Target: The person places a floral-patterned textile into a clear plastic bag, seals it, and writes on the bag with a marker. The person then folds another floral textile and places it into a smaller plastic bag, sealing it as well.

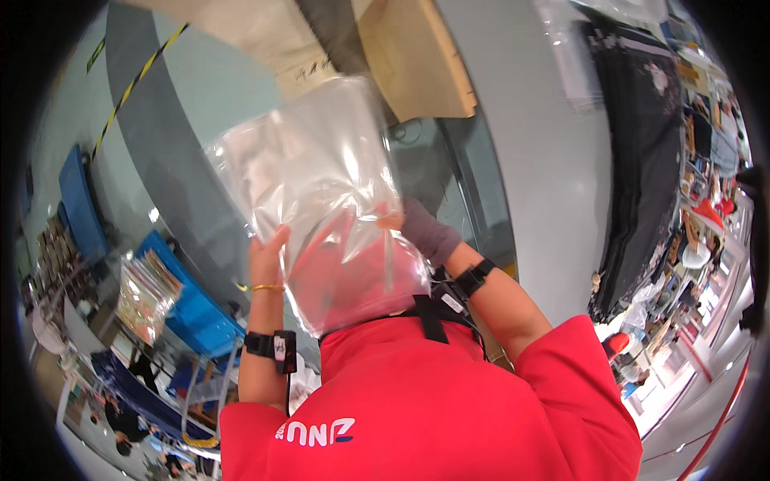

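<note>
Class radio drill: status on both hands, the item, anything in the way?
Left hand: gripping clear plastic at left edge. Gloved right hand: gripping its right edge. Brown cardboard just beyond.

A head-worn fisheye looks down from close

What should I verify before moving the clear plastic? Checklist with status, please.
1. Left hand gripping left edge of clear plastic: ok.
2. Right hand gripping its right edge: ok.
3. Both hands gloved: not ok; left is bare, right wears a grey glove.
4. Plastic smooth: not ok, creased.
5. Single layer: cannot tell.
6. Hands apart from dark fabric stack on the right: ok.
</note>
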`<state>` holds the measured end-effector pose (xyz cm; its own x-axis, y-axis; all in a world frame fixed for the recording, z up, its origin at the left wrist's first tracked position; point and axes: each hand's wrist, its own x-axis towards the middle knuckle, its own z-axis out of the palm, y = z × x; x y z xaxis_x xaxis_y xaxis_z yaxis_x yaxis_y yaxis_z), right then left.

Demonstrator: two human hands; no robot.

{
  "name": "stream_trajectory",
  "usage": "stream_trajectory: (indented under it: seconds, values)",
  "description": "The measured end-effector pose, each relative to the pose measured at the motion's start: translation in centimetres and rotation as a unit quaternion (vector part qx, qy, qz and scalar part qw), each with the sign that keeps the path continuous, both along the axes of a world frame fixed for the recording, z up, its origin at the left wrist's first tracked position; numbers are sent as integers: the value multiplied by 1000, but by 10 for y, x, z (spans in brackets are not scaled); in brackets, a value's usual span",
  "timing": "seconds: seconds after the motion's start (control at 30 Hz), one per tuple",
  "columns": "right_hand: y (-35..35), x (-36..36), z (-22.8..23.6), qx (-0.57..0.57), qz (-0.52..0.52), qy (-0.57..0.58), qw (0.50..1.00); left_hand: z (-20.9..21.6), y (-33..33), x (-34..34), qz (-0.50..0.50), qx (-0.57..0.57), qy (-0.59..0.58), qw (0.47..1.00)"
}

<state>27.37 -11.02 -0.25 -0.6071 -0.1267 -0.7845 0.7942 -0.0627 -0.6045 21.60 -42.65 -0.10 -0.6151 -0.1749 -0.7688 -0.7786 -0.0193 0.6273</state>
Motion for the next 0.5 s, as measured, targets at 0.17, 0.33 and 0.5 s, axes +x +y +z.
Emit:
stream_trajectory:
  seconds: [0.17,0.33,0.5]
  values:
    - [36,99,-55,2,-46,-47,998,-64,44,73,-40,64,-32,997]
    - [74,161,-45,54,7,-61,997,-83,88,141,-22,89,-51,995]
    - [101,183,55,40,-5,63,997,20,105,165,-22,80,54,995]
